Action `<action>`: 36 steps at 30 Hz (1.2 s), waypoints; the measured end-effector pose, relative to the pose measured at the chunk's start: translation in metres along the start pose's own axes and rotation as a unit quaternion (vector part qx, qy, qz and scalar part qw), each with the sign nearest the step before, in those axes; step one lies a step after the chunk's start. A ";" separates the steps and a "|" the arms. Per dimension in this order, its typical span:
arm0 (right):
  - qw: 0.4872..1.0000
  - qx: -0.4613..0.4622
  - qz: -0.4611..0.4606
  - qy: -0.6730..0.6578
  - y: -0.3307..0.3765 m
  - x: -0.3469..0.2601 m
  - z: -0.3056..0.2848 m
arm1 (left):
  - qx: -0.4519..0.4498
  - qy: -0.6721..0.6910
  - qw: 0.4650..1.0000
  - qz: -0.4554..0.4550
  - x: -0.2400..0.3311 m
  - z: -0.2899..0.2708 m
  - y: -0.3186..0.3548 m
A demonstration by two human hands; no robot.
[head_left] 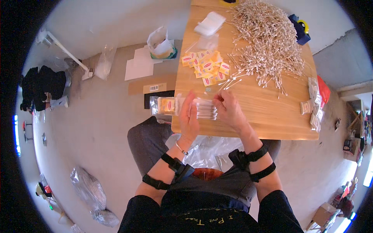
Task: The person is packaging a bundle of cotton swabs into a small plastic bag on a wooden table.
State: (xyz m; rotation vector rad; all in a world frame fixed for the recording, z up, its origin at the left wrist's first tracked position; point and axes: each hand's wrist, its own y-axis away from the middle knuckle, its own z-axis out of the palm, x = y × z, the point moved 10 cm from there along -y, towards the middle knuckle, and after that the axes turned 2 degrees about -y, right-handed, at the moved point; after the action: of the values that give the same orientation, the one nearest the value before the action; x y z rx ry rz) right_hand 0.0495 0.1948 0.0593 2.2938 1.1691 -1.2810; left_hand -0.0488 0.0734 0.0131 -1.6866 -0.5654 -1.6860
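At the table's near left corner, a flat row of white cotton swabs [206, 109] lies between my hands. My left hand [189, 121] stands on edge against the row's left end, fingers stretched out. My right hand [232, 110] is closed in a pinch beside the swabs' right tips; whatever is between its fingertips is too small to tell. Left of my left hand, a clear packet of swabs with a yellow card [168, 105] juts past the table edge. Beyond my hands lie a pile of yellow-and-white cards [206, 66] and a few loose swabs [233, 81].
A large heap of cotton swabs [268, 42] covers the far right of the wooden table [272, 116]. Clear bags [210, 24] lie at the far left. Filled packets [315, 105] line the right edge, near a tape dispenser [301, 29]. A paper bag [161, 44] stands on the floor.
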 end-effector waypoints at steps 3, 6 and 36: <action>0.977 -0.027 0.100 -0.184 0.013 0.012 0.006 | -0.009 -0.040 0.999 0.015 0.015 0.006 0.002; 0.941 -0.028 0.124 -0.313 0.029 0.017 0.008 | -0.046 -0.008 0.999 -0.016 0.040 0.020 0.000; 0.994 -0.010 -0.034 0.105 0.080 -0.022 0.019 | -0.040 -0.003 0.999 0.035 0.023 -0.020 0.031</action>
State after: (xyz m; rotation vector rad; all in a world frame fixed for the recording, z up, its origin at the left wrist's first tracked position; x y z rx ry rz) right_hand 0.0925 0.1217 0.0543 2.4406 1.3323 -1.0642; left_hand -0.0392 0.0342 0.0298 -1.7469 -0.4411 -1.6738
